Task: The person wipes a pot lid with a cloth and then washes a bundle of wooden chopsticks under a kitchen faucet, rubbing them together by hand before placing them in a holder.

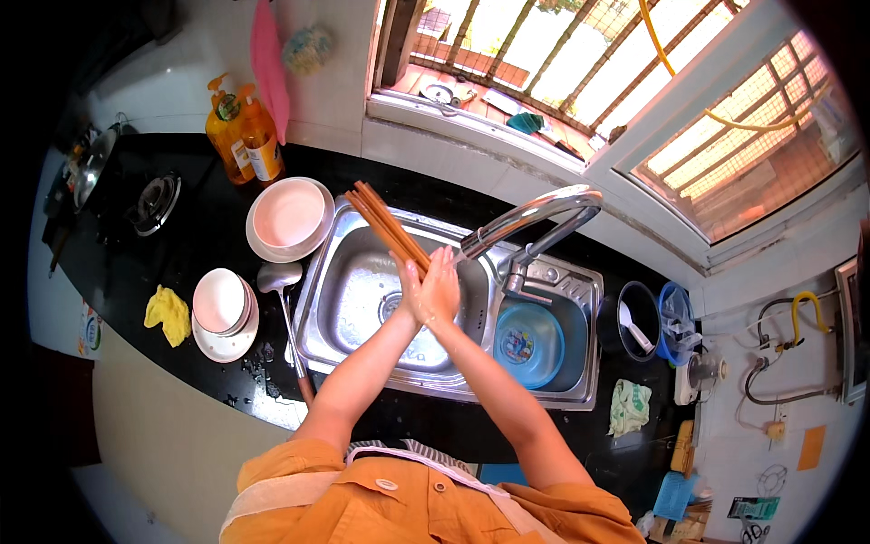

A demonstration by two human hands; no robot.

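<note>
A bundle of brown wooden chopsticks [383,223] is pressed between my two palms, with its far ends pointing up and to the left. My left hand [410,291] lies along one side of the bundle and my right hand [441,288] closes on it from the other. Both are above the large basin of the stainless steel sink [353,285]. Close to my right fingertips is the spout of the chrome faucet [544,204], where a little water shows. My hands look wet. The chopsticks' near ends are hidden between the palms.
Left of the sink are a stacked pink bowl and plate [289,214], smaller bowls [219,302], a metal spatula [284,306], a yellow cloth [167,316] and two pump bottles [248,139]. A blue plastic basin [544,340] sits in the small sink; a black bucket [632,319] stands right.
</note>
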